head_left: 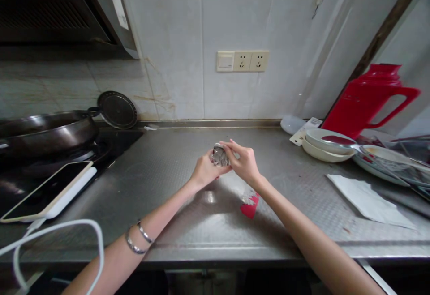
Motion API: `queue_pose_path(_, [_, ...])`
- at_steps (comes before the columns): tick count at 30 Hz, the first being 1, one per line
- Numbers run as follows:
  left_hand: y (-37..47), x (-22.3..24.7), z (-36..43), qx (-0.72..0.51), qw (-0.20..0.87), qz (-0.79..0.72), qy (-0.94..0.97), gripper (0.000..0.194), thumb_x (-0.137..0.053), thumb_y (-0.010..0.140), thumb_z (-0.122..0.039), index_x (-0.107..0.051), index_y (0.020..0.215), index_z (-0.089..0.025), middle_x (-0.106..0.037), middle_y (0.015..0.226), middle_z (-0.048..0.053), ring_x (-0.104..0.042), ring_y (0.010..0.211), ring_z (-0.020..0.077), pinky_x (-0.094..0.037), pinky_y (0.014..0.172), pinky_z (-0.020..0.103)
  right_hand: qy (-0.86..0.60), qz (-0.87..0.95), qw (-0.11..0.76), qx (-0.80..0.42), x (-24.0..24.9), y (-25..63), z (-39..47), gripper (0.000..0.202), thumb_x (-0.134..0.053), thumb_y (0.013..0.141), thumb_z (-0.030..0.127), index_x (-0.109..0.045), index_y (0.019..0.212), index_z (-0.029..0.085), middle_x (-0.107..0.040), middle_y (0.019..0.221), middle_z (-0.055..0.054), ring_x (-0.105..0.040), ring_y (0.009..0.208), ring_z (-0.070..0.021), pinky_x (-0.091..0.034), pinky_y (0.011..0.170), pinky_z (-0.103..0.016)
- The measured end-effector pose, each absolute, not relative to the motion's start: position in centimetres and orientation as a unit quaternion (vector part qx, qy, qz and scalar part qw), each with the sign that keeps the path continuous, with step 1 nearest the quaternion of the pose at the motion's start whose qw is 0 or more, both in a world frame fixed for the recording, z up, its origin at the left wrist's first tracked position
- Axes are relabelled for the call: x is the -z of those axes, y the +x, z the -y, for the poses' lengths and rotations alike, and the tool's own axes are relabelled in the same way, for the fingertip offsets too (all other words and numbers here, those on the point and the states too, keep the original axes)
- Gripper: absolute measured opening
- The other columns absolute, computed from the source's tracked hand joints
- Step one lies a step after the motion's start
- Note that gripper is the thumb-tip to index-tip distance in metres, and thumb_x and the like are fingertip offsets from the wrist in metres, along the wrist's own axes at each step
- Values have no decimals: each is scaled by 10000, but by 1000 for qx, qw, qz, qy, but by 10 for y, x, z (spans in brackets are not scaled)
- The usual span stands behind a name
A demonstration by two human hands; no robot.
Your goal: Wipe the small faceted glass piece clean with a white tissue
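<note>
Above the middle of the steel counter, a small round grey object (pixel 220 156) with a shiny, glassy look is held between both hands. I cannot make out its exact kind. My left hand (pixel 205 169) wraps around its left side and underside. From the right, my right hand (pixel 244 163) grips its upper rim with thumb and fingers. A bit of white shows by the right fingers, too small to name. Below the right wrist, a red and silvery scrap (pixel 250 204) lies on the counter, partly hidden by the forearm.
At left, a pan (pixel 50 129) sits on the stove beside a phone (pixel 50 190) with a white cable (pixel 96 228). To the right are stacked bowls (pixel 327 149), a red thermos jug (pixel 366 100) and a white napkin (pixel 367 198). Sockets (pixel 242 61) are on the wall.
</note>
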State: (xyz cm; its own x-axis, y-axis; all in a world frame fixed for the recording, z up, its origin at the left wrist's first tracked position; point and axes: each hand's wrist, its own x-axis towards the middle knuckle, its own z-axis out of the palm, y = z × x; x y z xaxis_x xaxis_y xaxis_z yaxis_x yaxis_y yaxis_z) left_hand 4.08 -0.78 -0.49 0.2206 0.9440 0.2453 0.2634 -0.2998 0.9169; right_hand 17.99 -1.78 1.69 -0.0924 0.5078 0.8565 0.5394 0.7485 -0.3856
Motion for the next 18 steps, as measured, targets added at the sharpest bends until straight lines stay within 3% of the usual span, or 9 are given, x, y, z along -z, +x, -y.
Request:
queue_pose_path(11, [38,1,7,-454,402,-451,655,515,-752,608,-358,-584,1048,-152,-625,687,-18,-546,423,82,-429,364,172,-277,787,549,55,-10,179,18,276,-457,887,152,-629,1093,215,-704,1029,-44,-655,993,-184,-479,998,-431])
queue_pose_path(18, [35,-1,1,-428,410,-453,666,289,-681,681,-313,-634,927,-168,-624,632,-30,-553,411,88,-427,357,168,-232,811,531,77,-7,178,22,308,-478,852,119,-617,1107,222,-706,1025,-43,-652,999,-191,-476,995,-454])
